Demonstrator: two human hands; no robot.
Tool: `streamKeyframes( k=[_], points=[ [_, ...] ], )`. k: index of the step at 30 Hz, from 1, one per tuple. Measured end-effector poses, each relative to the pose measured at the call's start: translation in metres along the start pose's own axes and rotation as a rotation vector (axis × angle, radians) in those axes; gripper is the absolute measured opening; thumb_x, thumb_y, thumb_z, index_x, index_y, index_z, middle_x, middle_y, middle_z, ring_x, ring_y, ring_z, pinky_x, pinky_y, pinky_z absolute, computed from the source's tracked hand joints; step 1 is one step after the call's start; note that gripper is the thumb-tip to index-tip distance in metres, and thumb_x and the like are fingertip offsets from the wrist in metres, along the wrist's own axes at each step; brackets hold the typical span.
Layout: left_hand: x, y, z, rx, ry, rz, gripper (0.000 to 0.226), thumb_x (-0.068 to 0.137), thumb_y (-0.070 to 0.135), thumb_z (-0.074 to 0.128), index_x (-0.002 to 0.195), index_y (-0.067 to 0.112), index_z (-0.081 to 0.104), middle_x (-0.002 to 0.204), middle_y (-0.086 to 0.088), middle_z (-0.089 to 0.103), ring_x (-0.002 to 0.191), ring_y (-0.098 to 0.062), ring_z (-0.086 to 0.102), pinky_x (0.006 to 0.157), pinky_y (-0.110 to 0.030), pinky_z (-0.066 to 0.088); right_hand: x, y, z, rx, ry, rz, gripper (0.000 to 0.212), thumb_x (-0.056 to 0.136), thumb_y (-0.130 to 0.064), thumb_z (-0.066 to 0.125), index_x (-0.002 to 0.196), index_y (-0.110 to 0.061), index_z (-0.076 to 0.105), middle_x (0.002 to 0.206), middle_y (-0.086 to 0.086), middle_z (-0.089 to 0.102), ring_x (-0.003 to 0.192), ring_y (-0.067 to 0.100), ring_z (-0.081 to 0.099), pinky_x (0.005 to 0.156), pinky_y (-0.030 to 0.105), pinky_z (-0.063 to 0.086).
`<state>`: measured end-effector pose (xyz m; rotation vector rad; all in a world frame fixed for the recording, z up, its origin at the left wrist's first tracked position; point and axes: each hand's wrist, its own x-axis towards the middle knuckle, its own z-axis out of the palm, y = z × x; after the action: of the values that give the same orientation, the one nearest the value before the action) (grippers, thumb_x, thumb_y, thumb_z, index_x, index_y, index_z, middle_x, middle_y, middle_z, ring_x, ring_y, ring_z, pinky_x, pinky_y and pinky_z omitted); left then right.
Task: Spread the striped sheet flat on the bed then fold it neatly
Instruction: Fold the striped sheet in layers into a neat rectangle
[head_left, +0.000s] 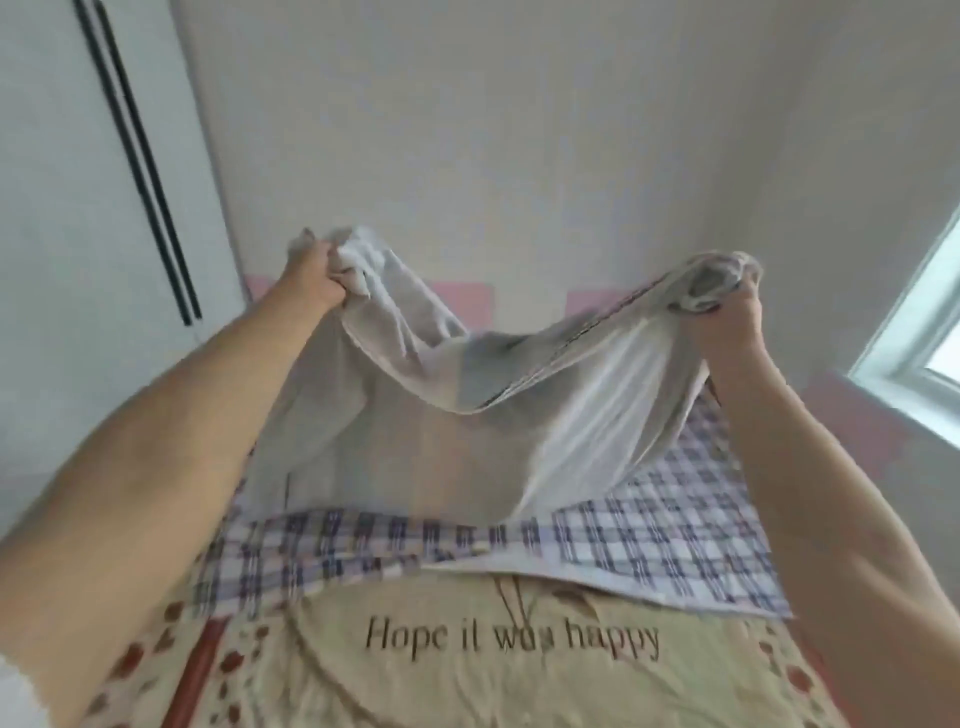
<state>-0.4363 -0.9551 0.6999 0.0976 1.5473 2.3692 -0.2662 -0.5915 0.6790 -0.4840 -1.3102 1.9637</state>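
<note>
I hold a pale, thin sheet (467, 426) up in the air over the bed, stretched between both hands. Its underside looks whitish grey, and faint stripes show along the raised edge near the right hand. My left hand (311, 275) grips a bunched corner at upper left. My right hand (737, 312) grips the other bunched corner at upper right. The cloth sags in the middle and its lower part hangs down onto a plaid sheet (649, 535) lying on the bed.
A cream bedspread (467, 675) with printed words and red flowers covers the near part of the bed. White walls with pink panels (467, 301) stand behind. A window (930, 332) is at right, a white cabinet door (78, 208) at left.
</note>
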Motion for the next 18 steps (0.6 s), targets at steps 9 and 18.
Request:
streamKeyframes(
  k=[9,18],
  points=[
    [0.006,0.124,0.009,-0.033,0.084,0.38,0.03,0.095,0.017,0.053,0.124,0.013,0.057,0.113,-0.005,0.064,0.085,-0.016,0.064,0.063,-0.028,0.056,-0.007,-0.181,0.025,0.435,-0.027,-0.232,0.048,0.101,-0.049,0.028,0.099,-0.023,0.068,0.092,-0.002,0.067,0.09,0.015,0.059,0.086,0.04,0.048],
    [-0.023,-0.025,-0.066,0.007,0.439,0.154,0.033,0.095,0.035,0.055,0.121,0.017,0.049,0.108,-0.001,0.062,0.081,-0.013,0.061,0.061,-0.025,0.047,-0.015,-0.066,-0.057,0.24,0.103,0.033,0.032,0.094,-0.047,0.049,0.099,-0.018,0.061,0.104,0.008,0.063,0.107,0.026,0.06,0.092,0.048,0.05]
  ],
)
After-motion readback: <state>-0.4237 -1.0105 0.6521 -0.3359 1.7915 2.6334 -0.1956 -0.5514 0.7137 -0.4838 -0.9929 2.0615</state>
